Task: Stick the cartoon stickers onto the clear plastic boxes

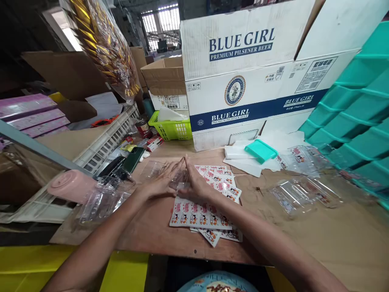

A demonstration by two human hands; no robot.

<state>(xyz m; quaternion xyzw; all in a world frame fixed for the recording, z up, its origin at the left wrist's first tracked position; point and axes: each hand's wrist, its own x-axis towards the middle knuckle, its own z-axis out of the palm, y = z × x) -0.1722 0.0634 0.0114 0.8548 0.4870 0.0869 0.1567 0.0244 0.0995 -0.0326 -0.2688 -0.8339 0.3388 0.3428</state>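
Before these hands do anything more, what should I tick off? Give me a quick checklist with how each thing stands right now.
1. Both hands at the clear plastic piece: ok; the left hand and right hand are on either side of it.
2. Firm hold on it: cannot tell; it is transparent and partly hidden by the fingers.
3. Sticker sheets squared up: not ok; they overlap at different angles.
4. Sticker sheets fully in view: not ok; the right hand and right forearm cover part.
5. Clear plastic packages off the sticker sheets: ok; they lie apart, to the right.
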